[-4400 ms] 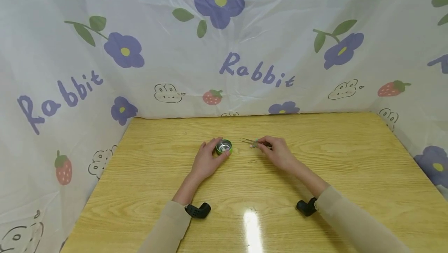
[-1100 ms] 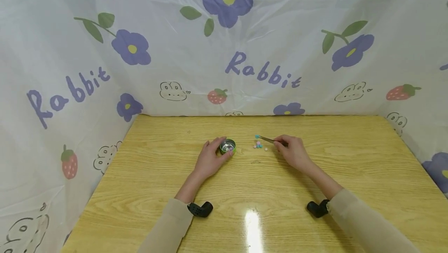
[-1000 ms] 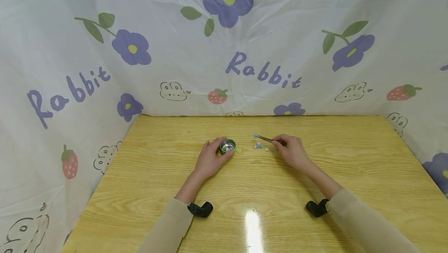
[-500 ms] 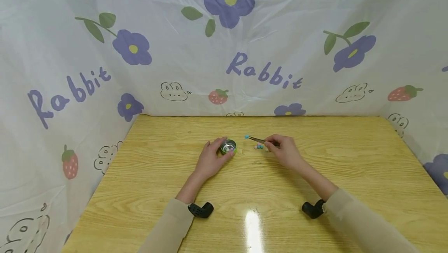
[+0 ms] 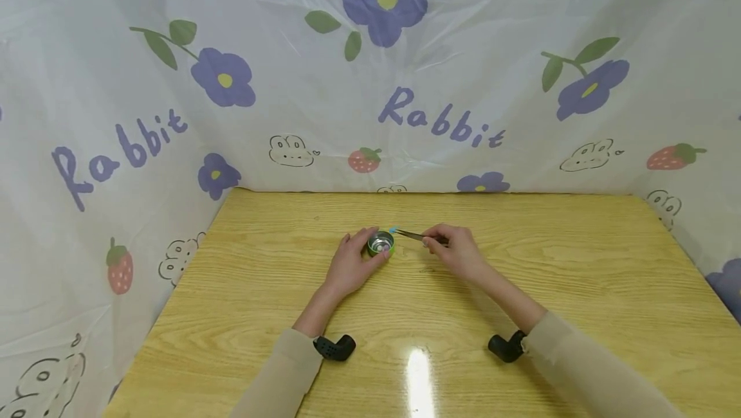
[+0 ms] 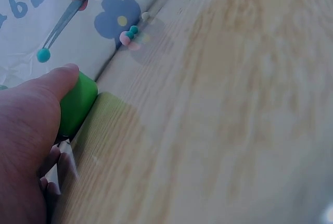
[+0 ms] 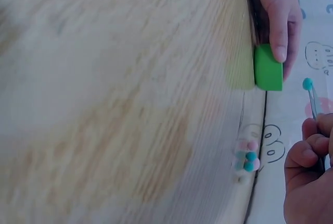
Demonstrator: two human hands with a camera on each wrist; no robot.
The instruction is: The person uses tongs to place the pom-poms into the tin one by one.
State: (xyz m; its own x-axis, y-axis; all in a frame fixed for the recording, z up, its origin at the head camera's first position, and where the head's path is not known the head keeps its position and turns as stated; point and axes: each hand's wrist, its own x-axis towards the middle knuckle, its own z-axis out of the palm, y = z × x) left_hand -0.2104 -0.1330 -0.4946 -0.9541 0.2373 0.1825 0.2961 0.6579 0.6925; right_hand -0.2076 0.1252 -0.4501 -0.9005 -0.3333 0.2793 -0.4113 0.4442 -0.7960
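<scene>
My left hand (image 5: 350,262) holds a small round green tin (image 7: 268,67) on the table, thumb and fingers around its side. Inside the silver interior, a few pale balls (image 5: 381,249) are visible in the head view. My right hand (image 5: 457,252) pinches metal tweezers (image 5: 410,235), pointing left. A small turquoise ball (image 6: 43,55) is held at their tips. In the head view this ball appears by the tin's upper right rim; both wrist views show it raised above the tin's height, not touching it.
Several small loose balls (image 7: 250,161), turquoise, pink and whitish, lie on the wooden table (image 5: 440,315) to the tin's right. My right hand hides them in the head view. A patterned cloth (image 5: 324,103) hangs behind the table.
Earlier my right hand's tweezers were near the loose balls; they then held the turquoise ball and moved left with it to beside the tin. My left hand stays on the tin.
</scene>
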